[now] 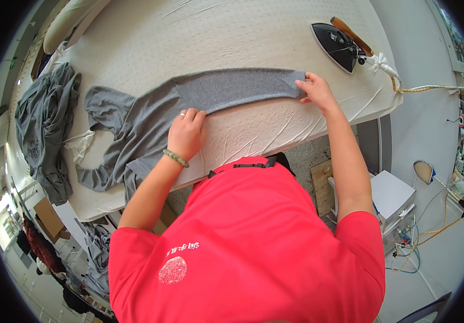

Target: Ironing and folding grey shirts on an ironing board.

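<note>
A grey knit garment [154, 116] lies across the padded ironing table [253, 129]. Its sleeve [237, 86] is stretched out flat toward the right. At the sleeve's far right end, my right hand [318, 92] pinches the edge between thumb and fingers. My left hand [187, 132], with a ring and a green bead bracelet [176, 158], has its fingers curled closed on the sleeve's near edge, close to where it joins the body. To the left, the rest of the garment lies in loose folds.
Farther left is a heap of darker grey clothing [49, 129], near a white cloth scrap [79, 145]. An iron [339, 47] with a wooden handle rests at the table's far right, its hose and cord [431, 89] trailing right. A white cabinet [391, 196] stands beyond the near right edge.
</note>
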A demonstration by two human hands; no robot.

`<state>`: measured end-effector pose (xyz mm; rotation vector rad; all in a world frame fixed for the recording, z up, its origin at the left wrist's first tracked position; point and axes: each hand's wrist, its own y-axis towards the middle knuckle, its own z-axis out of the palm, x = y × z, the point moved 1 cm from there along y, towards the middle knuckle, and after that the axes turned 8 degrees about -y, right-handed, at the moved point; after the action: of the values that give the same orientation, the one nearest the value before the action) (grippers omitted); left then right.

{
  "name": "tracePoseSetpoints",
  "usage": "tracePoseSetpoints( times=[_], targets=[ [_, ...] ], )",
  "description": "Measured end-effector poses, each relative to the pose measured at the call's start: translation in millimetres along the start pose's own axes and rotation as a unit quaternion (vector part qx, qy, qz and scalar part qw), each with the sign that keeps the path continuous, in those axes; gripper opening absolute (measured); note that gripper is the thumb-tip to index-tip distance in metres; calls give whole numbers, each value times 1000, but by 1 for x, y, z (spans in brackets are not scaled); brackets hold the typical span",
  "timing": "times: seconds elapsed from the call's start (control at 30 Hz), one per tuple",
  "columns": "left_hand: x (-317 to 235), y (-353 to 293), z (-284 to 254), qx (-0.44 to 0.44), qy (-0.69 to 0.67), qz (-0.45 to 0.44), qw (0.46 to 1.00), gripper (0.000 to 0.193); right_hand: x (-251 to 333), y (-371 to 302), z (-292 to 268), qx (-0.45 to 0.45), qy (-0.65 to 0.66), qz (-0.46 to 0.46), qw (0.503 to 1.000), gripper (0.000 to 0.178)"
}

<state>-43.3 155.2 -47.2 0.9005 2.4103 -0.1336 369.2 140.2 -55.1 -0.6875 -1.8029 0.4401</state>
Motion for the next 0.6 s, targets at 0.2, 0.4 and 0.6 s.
tracePoseSetpoints(
  times=[0.2,0.4,0.6],
  targets=[
    [15,-10,12,-17,22,-16,999,29,-15,-3,-2,-27,-65,-50,996,50],
    [5,-15,6,0,39,-13,999,32,-14,-5,-8,-20,-64,-42,997,49],
    [-45,-12,30,-61,7,61,996,36,9,-66,57,-164,-391,-456,783,43]
  ],
)
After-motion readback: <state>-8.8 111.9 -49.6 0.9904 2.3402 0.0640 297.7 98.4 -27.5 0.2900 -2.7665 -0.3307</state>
